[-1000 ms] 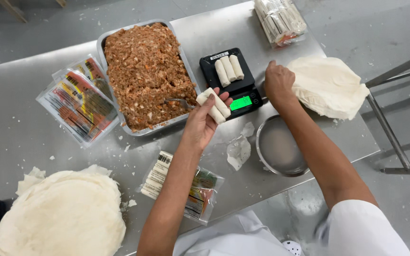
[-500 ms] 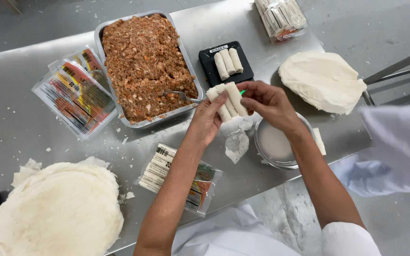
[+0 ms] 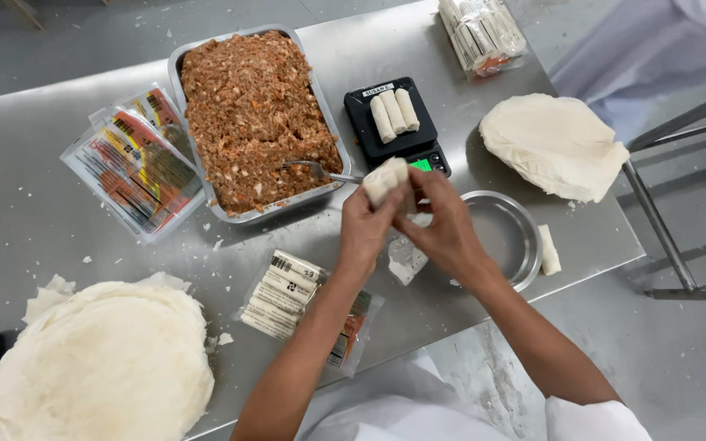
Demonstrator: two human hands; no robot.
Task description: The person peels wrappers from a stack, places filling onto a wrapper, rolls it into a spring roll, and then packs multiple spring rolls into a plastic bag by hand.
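Two hands meet over steel table (image 3: 34,204) centre — left hand (image 3: 367,224) and right hand (image 3: 443,229) both closed on pale rolled spring rolls (image 3: 386,180), fingers pinching the bundle from either side. At 12 o'clock of rolls: black digital scale (image 3: 386,143) bearing three finished rolls (image 3: 394,113). At 10 o'clock: metal tray of minced filling (image 3: 255,114), fork (image 3: 316,170) resting in it. At 3 o'clock: round steel bowl (image 3: 525,245). At 8 o'clock — stack of round wrappers (image 3: 100,367).
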